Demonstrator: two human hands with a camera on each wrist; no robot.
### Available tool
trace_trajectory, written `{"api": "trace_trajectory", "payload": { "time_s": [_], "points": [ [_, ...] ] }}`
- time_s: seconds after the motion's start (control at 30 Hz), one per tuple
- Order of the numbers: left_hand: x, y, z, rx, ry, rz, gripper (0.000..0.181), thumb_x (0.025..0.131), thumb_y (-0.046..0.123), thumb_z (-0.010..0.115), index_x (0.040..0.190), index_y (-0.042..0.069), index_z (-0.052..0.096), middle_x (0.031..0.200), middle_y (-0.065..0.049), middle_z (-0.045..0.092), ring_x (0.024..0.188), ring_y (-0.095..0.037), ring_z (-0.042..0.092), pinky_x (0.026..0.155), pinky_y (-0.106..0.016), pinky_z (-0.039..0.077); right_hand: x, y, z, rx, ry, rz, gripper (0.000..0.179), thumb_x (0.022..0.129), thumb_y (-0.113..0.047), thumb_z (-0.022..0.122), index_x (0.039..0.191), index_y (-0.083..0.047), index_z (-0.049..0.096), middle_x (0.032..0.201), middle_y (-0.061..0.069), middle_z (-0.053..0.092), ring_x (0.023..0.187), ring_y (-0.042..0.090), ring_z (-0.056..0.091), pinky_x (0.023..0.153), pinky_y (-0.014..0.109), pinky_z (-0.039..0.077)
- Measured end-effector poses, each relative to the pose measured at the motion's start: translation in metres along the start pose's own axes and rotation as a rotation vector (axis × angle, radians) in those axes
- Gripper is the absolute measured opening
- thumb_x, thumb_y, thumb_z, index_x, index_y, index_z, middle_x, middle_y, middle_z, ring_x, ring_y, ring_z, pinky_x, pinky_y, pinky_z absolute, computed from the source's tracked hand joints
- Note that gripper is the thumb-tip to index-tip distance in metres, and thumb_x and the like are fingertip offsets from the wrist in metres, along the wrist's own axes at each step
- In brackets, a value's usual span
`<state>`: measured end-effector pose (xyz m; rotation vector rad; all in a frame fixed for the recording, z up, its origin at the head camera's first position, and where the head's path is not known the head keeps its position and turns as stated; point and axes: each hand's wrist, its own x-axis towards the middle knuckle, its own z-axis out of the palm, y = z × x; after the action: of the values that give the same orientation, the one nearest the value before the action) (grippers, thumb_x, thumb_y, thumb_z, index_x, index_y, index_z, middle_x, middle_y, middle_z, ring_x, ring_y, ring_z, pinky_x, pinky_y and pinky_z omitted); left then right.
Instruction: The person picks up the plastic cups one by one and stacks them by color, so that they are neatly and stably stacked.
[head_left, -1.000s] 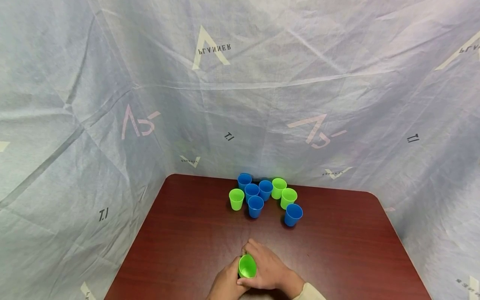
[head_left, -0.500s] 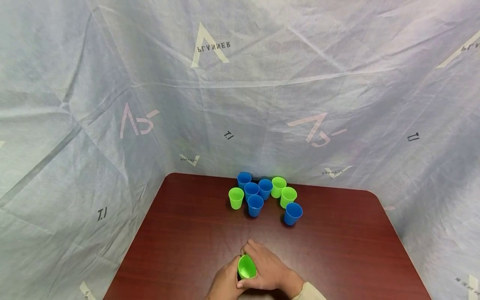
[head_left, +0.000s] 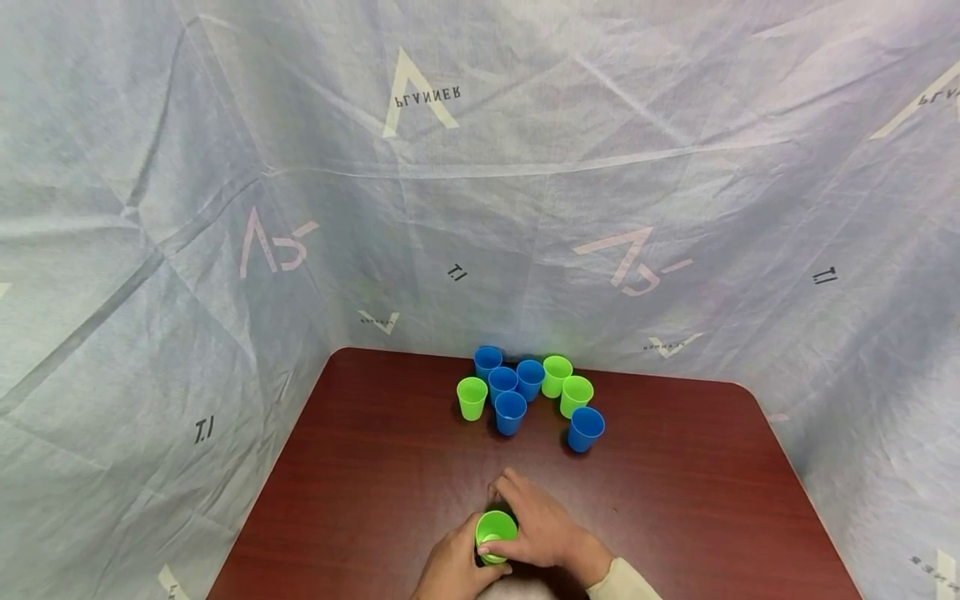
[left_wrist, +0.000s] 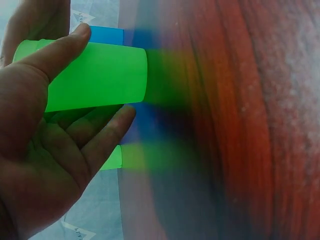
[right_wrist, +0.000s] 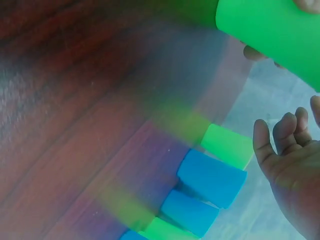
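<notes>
A light green cup stands upright near the front of the table, its mouth facing up. My left hand grips it from the left. In the left wrist view the thumb lies along one side of the green cup, and the fingers pass beneath it. My right hand is at the cup's right, its thumb lying across the mouth in the head view. The right wrist view shows the right hand with its fingers spread and loosely bent, apart from the green cup.
Farther back on the brown table stand several blue cups and green cups. One blue cup is nearer, to the right. A grey printed cloth hangs behind and at the sides.
My right hand has loosened from around the green cup, its fingers shifting away and its thumb moving over the mouth. The left hand still holds the cup; the far cups stay put.
</notes>
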<state>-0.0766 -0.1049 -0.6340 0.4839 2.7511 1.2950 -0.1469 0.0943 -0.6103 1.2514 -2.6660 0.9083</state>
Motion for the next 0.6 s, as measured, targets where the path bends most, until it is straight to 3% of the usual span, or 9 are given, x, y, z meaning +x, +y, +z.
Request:
{"api": "trace_trajectory", "payload": {
  "time_s": [0.17,0.47,0.6],
  "points": [
    [0.0,-0.002,0.003,0.032,0.009,0.006,0.066,0.081,0.044,0.092,0.132,0.015,0.061,0.113,0.004,0.074,0.099,-0.007,0.071,0.081,-0.032,0.059,0.001,0.003,-0.002,-0.028,0.012,0.014,0.057,0.09,-0.068,0.073,0.118,-0.02,0.058,0.107,-0.007,0.052,0.091,0.004,0.053,0.079,0.019,0.048],
    [0.003,-0.003,0.003,0.016,-0.052,-0.079,0.069,0.081,0.044,0.092,0.135,0.014,0.06,0.114,0.0,0.075,0.097,-0.01,0.072,0.079,-0.033,0.058,0.002,0.009,-0.009,-0.028,0.004,0.096,0.055,0.091,-0.069,0.072,0.119,-0.025,0.056,0.111,-0.004,0.055,0.097,0.007,0.056,0.085,0.028,0.055],
    [0.004,-0.002,0.003,0.027,-0.057,-0.081,0.073,0.08,0.042,0.093,0.138,0.012,0.06,0.116,-0.003,0.076,0.098,-0.012,0.073,0.078,-0.033,0.058,0.004,0.011,-0.012,-0.025,0.005,0.112,0.054,0.091,-0.068,0.072,0.119,-0.025,0.057,0.111,0.0,0.056,0.096,0.014,0.06,0.085,0.028,0.054]
  ]
}}
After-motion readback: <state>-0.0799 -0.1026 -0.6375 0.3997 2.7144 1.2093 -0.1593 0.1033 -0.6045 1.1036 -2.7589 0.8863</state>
